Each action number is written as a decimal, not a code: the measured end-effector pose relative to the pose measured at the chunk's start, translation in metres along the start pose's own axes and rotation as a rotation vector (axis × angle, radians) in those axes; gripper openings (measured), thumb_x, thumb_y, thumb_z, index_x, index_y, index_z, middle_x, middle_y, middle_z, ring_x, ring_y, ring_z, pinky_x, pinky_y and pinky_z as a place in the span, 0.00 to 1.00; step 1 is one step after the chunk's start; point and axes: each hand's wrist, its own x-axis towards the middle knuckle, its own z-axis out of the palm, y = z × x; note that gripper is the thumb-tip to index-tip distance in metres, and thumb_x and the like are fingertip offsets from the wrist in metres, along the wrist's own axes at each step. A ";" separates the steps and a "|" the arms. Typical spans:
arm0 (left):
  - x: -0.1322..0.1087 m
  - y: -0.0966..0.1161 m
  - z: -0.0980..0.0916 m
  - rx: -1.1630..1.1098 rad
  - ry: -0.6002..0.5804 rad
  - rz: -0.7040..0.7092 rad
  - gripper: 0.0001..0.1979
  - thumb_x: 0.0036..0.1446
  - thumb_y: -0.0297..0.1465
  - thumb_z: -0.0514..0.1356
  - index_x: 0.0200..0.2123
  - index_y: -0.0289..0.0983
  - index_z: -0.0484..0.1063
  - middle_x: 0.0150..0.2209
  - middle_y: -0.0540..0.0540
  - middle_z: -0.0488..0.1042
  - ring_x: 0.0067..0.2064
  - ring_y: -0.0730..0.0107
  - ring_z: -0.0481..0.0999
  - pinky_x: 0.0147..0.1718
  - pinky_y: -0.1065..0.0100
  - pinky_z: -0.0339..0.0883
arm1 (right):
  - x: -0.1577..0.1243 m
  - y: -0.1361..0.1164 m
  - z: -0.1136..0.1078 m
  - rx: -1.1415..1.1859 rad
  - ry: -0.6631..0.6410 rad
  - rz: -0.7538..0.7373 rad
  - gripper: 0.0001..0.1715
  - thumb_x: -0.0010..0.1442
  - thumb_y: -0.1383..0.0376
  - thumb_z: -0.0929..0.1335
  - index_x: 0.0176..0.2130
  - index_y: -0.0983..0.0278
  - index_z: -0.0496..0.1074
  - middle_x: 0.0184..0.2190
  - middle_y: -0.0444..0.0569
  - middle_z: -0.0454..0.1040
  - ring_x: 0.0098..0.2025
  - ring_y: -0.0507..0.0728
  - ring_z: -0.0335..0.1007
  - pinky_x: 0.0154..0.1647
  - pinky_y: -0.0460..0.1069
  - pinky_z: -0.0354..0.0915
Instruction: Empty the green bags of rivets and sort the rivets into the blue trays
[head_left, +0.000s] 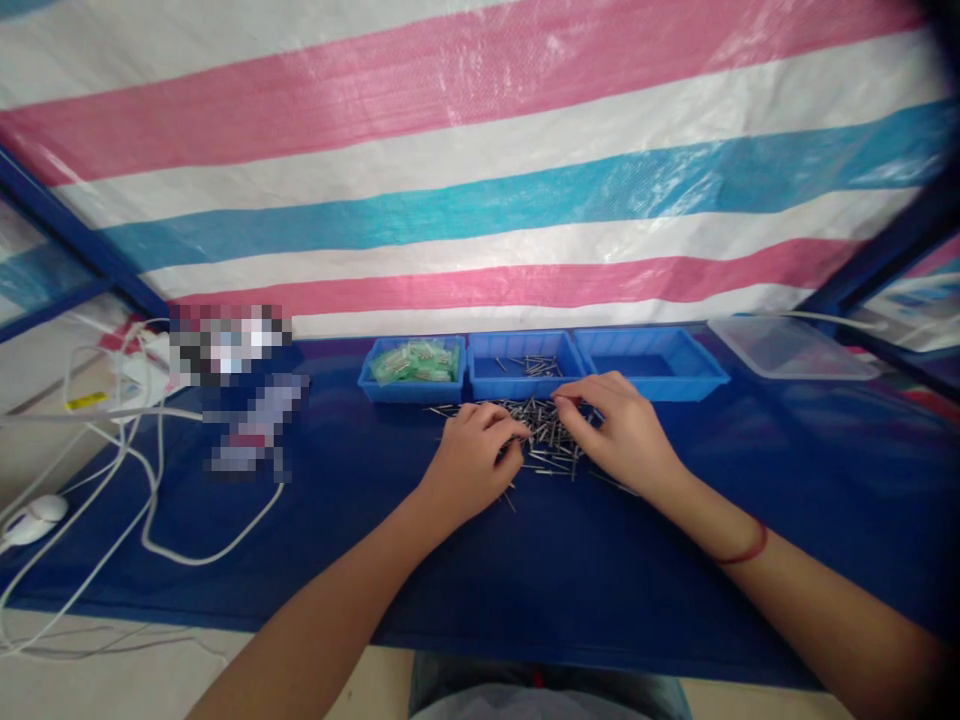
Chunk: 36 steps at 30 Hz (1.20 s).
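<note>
A loose pile of thin metal pins (551, 435), like blind rivets or nails, lies on the blue table in front of the bins. My left hand (476, 450) is at the pile's left side, its fingers curled and its thumb close to the index finger. My right hand (619, 425) reaches over the right side of the pile, thumb and index finger pinched together near the middle bin's front edge. Whatever either hand holds is too small or hidden to make out. Several similar pins lie inside the middle blue bin (487, 385).
The left blue bin (409, 394) holds green-tinted plastic packets (420, 362). A right blue bin (645, 360) stands beside the middle one, and a clear plastic lid (787, 348) lies further right. White cables (157, 500) and a white mouse-like device (37, 518) are at the left.
</note>
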 end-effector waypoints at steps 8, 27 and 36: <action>0.002 0.004 0.006 0.126 -0.038 0.119 0.10 0.61 0.34 0.56 0.42 0.47 0.77 0.46 0.47 0.72 0.49 0.61 0.65 0.45 0.59 0.58 | 0.002 0.001 -0.006 0.085 0.001 0.074 0.09 0.61 0.66 0.64 0.30 0.61 0.72 0.32 0.47 0.77 0.34 0.57 0.70 0.39 0.53 0.63; 0.001 0.023 0.023 0.368 -0.036 0.225 0.10 0.65 0.35 0.53 0.38 0.43 0.75 0.39 0.48 0.74 0.44 0.63 0.66 0.44 0.56 0.51 | 0.004 -0.010 -0.016 0.096 0.019 -0.013 0.07 0.61 0.67 0.64 0.32 0.60 0.71 0.30 0.46 0.77 0.33 0.57 0.71 0.39 0.53 0.63; -0.002 0.023 0.024 0.366 -0.030 0.285 0.12 0.66 0.35 0.50 0.42 0.42 0.73 0.44 0.48 0.74 0.46 0.64 0.67 0.46 0.56 0.51 | 0.004 -0.010 -0.015 0.108 0.018 -0.025 0.07 0.61 0.68 0.64 0.32 0.60 0.71 0.31 0.47 0.77 0.34 0.57 0.71 0.39 0.53 0.64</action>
